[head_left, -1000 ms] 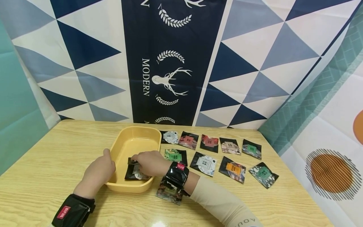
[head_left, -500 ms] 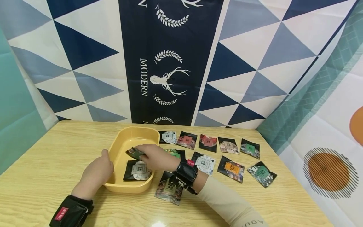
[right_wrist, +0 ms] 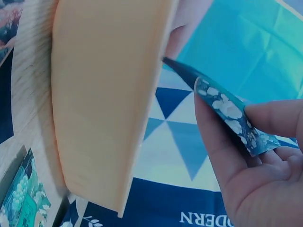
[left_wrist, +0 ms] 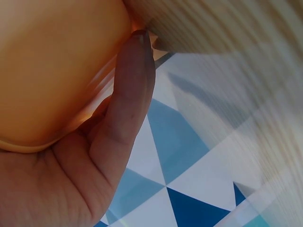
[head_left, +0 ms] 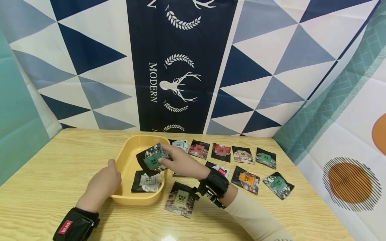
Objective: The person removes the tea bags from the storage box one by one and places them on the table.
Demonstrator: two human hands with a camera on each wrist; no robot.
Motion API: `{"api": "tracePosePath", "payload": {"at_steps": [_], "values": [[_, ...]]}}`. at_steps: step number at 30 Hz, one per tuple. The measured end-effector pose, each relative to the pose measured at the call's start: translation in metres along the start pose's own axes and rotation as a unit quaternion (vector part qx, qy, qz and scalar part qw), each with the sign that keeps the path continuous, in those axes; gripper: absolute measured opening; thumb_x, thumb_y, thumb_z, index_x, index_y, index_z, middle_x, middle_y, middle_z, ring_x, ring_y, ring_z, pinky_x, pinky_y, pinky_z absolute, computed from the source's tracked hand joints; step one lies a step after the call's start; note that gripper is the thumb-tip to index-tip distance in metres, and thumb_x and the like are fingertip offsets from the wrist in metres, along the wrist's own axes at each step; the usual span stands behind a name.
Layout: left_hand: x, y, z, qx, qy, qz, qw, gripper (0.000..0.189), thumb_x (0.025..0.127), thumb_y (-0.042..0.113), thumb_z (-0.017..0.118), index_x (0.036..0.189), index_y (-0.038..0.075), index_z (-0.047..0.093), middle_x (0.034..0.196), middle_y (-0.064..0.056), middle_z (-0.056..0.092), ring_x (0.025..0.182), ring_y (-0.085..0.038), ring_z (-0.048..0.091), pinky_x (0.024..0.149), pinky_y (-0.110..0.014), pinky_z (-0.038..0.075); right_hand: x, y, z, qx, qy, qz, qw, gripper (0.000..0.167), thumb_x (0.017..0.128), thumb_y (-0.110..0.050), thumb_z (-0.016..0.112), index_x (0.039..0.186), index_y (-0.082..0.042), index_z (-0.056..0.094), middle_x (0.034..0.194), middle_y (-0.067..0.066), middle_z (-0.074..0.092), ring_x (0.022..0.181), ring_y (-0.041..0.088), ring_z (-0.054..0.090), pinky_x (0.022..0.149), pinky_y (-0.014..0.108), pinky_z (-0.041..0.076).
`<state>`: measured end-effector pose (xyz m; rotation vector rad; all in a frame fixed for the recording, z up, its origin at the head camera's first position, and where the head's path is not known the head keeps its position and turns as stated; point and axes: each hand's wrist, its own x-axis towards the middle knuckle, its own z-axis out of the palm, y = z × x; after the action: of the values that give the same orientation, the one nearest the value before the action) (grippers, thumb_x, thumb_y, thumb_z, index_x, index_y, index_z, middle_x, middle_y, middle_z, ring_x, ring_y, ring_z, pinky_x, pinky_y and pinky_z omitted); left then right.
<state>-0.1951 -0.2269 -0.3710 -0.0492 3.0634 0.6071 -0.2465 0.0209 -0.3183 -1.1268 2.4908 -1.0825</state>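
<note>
A yellow plastic bin (head_left: 128, 164) stands on the table. My left hand (head_left: 101, 184) grips its left rim; in the left wrist view the thumb (left_wrist: 130, 90) lies along the bin wall. Above the bin's right side, my right hand (head_left: 184, 162) pinches a black sachet (head_left: 153, 161) with a green label and floral print. The right wrist view has that sachet tilted, nearly edge-on, between thumb and fingers. Lying on the bin floor is another black sachet (head_left: 147, 181) with a pale label. What lies under it is hidden.
Right of the bin, several sachets lie in rows, among them one with an orange label (head_left: 246, 178) and one with a red label (head_left: 221, 151). A gold-labelled sachet (head_left: 180, 199) lies by the bin's near right corner. Patterned cloth (head_left: 178, 83) hangs behind the wooden table.
My right hand has come up from inside the bin and moved right, lifting the green-labelled sachet and turning its face into view. The left hand has kept its hold on the rim.
</note>
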Motion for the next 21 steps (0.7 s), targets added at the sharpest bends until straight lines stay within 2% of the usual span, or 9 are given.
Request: {"api": "tracePosePath", "payload": {"at_steps": [5, 6, 7, 11, 13, 15, 18, 21], "values": [[0.0, 0.001, 0.0, -0.002, 0.0, -0.005, 1.0, 0.046, 0.092, 0.006, 0.032, 0.127, -0.021, 0.02, 0.062, -0.013, 0.052, 0.05, -0.021, 0.048, 0.045, -0.032, 0.038, -0.018, -0.002, -0.012, 0.036, -0.017, 0.031, 0.9987, 0.058, 0.097, -0.023, 0.048, 0.149, -0.019, 0.021, 0.151, 0.004, 0.033, 0.125, 0.023, 0.05, 0.099, 0.034, 0.039], [0.0, 0.001, 0.0, -0.003, 0.0, -0.005, 1.0, 0.045, 0.092, 0.006, 0.032, 0.126, -0.021, 0.02, 0.062, -0.014, 0.052, 0.05, -0.021, 0.048, 0.045, -0.032, 0.038, -0.021, -0.002, -0.015, 0.051, -0.02, 0.032, 0.9979, 0.057, 0.097, -0.022, 0.048, 0.148, -0.018, 0.023, 0.148, 0.006, 0.036, 0.124, 0.025, 0.05, 0.101, 0.037, 0.039], [0.0, 0.0, 0.0, -0.003, 0.0, -0.006, 1.0, 0.046, 0.092, 0.006, 0.032, 0.127, -0.021, 0.02, 0.062, -0.014, 0.052, 0.05, -0.021, 0.048, 0.045, -0.032, 0.038, -0.024, -0.003, -0.017, 0.053, -0.02, 0.036, 0.9977, 0.057, 0.097, -0.022, 0.049, 0.148, -0.016, 0.024, 0.15, 0.007, 0.034, 0.134, 0.025, 0.039, 0.104, 0.039, 0.038], [0.0, 0.0, 0.0, -0.005, -0.003, -0.006, 1.0, 0.05, 0.092, 0.006, 0.032, 0.13, -0.022, 0.017, 0.062, -0.014, 0.053, 0.05, -0.021, 0.048, 0.045, -0.032, 0.037, -0.036, -0.002, -0.025, 0.048, -0.028, 0.03, 0.998, 0.048, 0.096, -0.018, 0.05, 0.141, -0.012, 0.035, 0.142, 0.01, 0.044, 0.131, 0.027, 0.044, 0.101, 0.042, 0.04], [0.001, -0.001, -0.001, -0.004, -0.003, -0.004, 1.0, 0.052, 0.092, 0.007, 0.032, 0.131, -0.023, 0.016, 0.062, -0.014, 0.053, 0.049, -0.02, 0.048, 0.045, -0.031, 0.037, -0.041, 0.001, -0.028, 0.024, -0.032, 0.028, 0.9988, 0.035, 0.096, -0.016, 0.051, 0.13, -0.01, 0.044, 0.125, 0.006, 0.053, 0.12, 0.022, 0.053, 0.097, 0.036, 0.044], [0.001, -0.001, -0.002, -0.002, -0.005, -0.005, 1.0, 0.053, 0.092, 0.007, 0.032, 0.132, -0.023, 0.014, 0.062, -0.014, 0.053, 0.049, -0.021, 0.048, 0.045, -0.031, 0.037, -0.045, 0.005, -0.031, 0.021, -0.044, 0.021, 0.9986, 0.017, 0.096, -0.013, 0.051, 0.112, -0.011, 0.048, 0.1, 0.001, 0.052, 0.097, 0.014, 0.057, 0.084, 0.03, 0.044], [0.001, -0.002, -0.003, -0.001, -0.004, -0.003, 1.0, 0.054, 0.093, 0.008, 0.033, 0.133, -0.023, 0.014, 0.06, -0.014, 0.052, 0.048, -0.02, 0.047, 0.045, -0.031, 0.036, -0.053, 0.014, -0.036, 0.02, -0.064, 0.021, 0.9975, 0.015, 0.096, -0.013, 0.05, 0.111, -0.01, 0.048, 0.09, 0.001, 0.047, 0.082, 0.013, 0.053, 0.074, 0.03, 0.041], [0.001, -0.001, -0.003, -0.005, -0.009, -0.008, 0.9999, 0.054, 0.092, 0.008, 0.032, 0.133, -0.022, 0.014, 0.062, -0.014, 0.053, 0.049, -0.02, 0.048, 0.045, -0.031, 0.036, -0.067, 0.026, -0.039, 0.023, -0.085, 0.041, 0.9953, 0.038, 0.097, -0.017, 0.049, 0.133, -0.009, 0.042, 0.12, 0.008, 0.055, 0.105, 0.02, 0.058, 0.083, 0.029, 0.045]]}}
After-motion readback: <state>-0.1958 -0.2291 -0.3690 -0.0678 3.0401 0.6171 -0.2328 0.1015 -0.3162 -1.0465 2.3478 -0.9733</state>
